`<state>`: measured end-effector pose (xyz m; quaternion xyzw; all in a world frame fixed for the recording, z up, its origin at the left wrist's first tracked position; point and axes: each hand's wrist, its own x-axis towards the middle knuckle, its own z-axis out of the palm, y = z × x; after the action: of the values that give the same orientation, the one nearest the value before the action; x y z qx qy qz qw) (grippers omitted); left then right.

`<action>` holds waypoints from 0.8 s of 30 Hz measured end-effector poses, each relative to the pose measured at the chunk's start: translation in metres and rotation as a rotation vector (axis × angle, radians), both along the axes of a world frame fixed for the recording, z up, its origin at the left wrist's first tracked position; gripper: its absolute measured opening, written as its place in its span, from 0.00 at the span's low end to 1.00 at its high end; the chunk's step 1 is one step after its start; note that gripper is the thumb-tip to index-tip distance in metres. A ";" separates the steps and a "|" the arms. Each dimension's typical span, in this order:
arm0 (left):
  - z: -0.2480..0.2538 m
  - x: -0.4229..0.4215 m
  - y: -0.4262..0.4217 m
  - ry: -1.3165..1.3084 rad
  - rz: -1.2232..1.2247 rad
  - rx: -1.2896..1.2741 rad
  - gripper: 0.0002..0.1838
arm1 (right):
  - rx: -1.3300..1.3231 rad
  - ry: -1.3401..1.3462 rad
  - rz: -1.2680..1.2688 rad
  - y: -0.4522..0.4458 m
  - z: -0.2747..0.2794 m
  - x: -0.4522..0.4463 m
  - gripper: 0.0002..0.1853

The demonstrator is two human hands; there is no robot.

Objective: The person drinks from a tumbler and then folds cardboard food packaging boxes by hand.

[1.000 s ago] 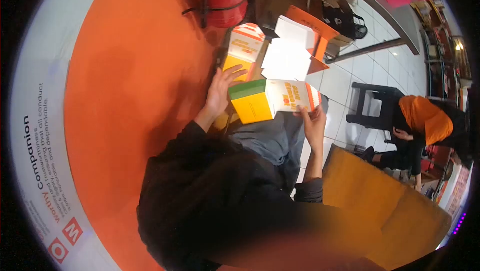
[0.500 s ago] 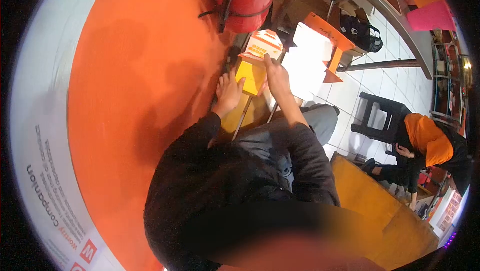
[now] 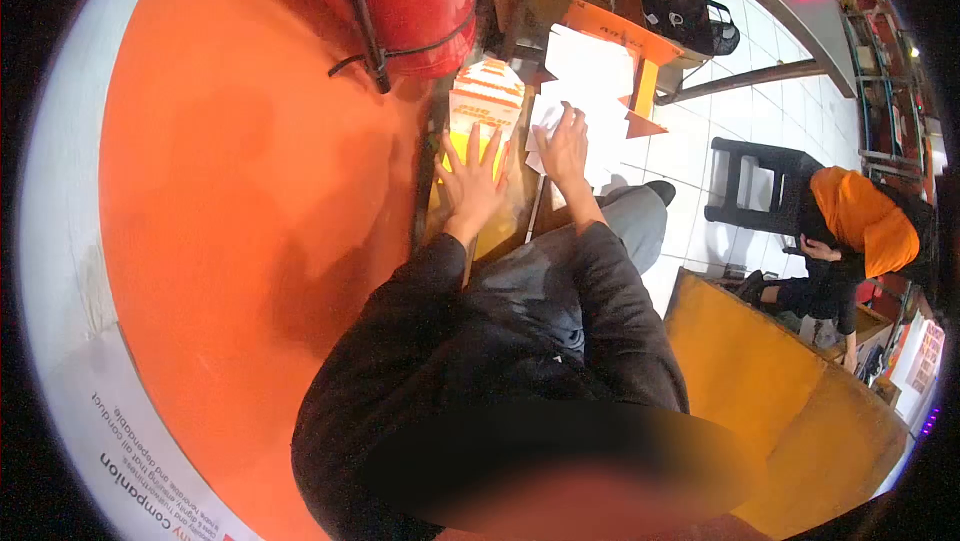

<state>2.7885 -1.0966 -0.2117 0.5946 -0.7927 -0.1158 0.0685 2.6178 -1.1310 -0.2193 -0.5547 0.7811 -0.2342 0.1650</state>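
Observation:
A folding carton point(image 3: 486, 101), yellow at the near end and white with orange print at the far end, lies on a narrow wooden surface. My left hand point(image 3: 474, 179) rests on its yellow part, palm down with fingers spread. To the right, my right hand point(image 3: 563, 148) is on a stack of bright white cardboard sheets point(image 3: 590, 66), its fingers stretched out. The glare hides the edges of single sheets. I cannot tell whether a sheet is pinched under the fingertips.
A red cylinder point(image 3: 410, 1) with a black strap stands beyond the carton, beside an orange wall point(image 3: 230, 191). An orange box point(image 3: 640, 39) sits behind the sheets. At right are a black stool point(image 3: 745, 186), a wooden table point(image 3: 740, 361) and another person in an orange head covering point(image 3: 865, 216).
My right hand has left the carton and moved onto the white sheets. My left hand has shifted from the carton's side to flat on top of it. The camera view has turned slightly.

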 end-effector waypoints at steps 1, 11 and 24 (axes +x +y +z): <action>0.000 0.001 0.001 0.014 -0.006 -0.009 0.44 | 0.012 0.006 -0.046 0.004 -0.006 0.002 0.39; 0.041 -0.036 0.020 0.760 -0.195 0.030 0.24 | 0.122 -0.120 0.028 0.012 -0.032 -0.005 0.40; -0.051 -0.116 -0.030 1.211 0.143 0.485 0.23 | -0.122 -0.525 -0.109 0.046 -0.007 -0.053 0.08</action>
<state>2.6721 -1.1271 -0.2624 0.4740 -0.5238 -0.6007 0.3743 2.5646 -1.0849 -0.2262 -0.4412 0.7247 -0.4249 0.3154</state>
